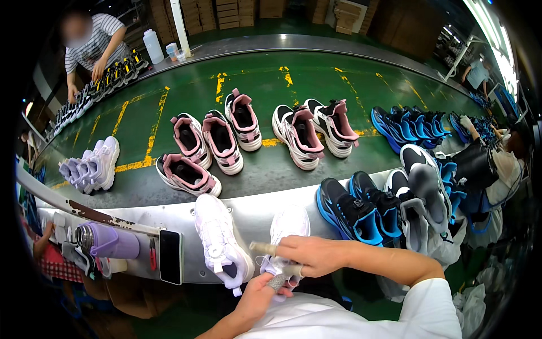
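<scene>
At the far left a person in a striped shirt [93, 42] bends over a row of black shoes [99, 85] along the green conveyor belt [186, 96]. Below, a cluster of pale lilac sneakers [93, 165] lies on the belt, and a purple bottle [110, 242] and a dark phone [170, 257] rest by the metal rim [254, 206]. Mid-belt lie 5 pink-and-black sneakers [220, 141]. On the rim stands 1 white sneaker [221, 243], toe toward the belt. Just beside it a second white sneaker [288, 231] sits under the hands. The left hand [261, 294] comes up from the lower edge with fingers curled, a mesh-covered fingertip pressing this shoe's heel end. The right hand [313, 255] is clenched around a slim pale stick-like tool [264, 248], its tip jutting left over the shoe. To the right, blue-and-black sneakers [353, 212] and grey-black ones [420, 192] crowd the rim, with more blue shoes [409, 124] on the belt beyond, near another person [491, 164]
</scene>
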`<state>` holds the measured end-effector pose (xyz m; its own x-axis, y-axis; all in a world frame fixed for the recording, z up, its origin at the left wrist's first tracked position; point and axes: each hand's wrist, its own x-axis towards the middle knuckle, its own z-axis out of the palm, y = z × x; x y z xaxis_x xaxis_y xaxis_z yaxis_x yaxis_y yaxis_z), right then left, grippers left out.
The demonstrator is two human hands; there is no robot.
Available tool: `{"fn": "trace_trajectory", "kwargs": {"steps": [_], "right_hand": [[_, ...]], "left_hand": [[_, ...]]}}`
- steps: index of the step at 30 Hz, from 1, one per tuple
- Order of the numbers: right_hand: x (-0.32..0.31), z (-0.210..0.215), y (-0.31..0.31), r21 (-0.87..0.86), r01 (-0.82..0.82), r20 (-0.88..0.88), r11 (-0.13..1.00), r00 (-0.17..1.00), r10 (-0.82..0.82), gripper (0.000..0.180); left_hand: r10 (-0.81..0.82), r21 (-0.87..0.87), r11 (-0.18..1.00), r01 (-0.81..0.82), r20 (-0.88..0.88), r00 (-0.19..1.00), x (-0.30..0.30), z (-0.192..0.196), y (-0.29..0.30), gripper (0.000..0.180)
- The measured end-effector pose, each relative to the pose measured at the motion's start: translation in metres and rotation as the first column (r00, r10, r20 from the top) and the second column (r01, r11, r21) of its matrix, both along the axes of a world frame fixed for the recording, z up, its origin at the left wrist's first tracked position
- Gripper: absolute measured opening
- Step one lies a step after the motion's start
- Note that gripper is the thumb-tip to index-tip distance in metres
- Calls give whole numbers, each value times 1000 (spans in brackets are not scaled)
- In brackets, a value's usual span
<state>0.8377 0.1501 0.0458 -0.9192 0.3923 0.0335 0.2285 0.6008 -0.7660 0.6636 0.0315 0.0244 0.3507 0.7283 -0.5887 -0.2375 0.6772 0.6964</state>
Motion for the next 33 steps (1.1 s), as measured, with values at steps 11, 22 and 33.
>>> {"fn": "trace_trajectory", "kwargs": {"steps": [11, 22, 33], "right_hand": [[8, -9, 2, 18, -50, -82, 999, 995, 51, 69], [15, -7, 0, -36, -3, -44, 999, 999, 2, 63], [19, -13, -3, 43, 17, 20, 999, 1000, -17, 50]], "left_hand": [[-73, -125, 989, 74, 11, 997, 7, 5, 8, 30], [27, -129, 991, -21, 44, 999, 21, 5, 4, 27], [38, -196, 980, -18, 101, 994, 31, 12, 8, 27]]}}
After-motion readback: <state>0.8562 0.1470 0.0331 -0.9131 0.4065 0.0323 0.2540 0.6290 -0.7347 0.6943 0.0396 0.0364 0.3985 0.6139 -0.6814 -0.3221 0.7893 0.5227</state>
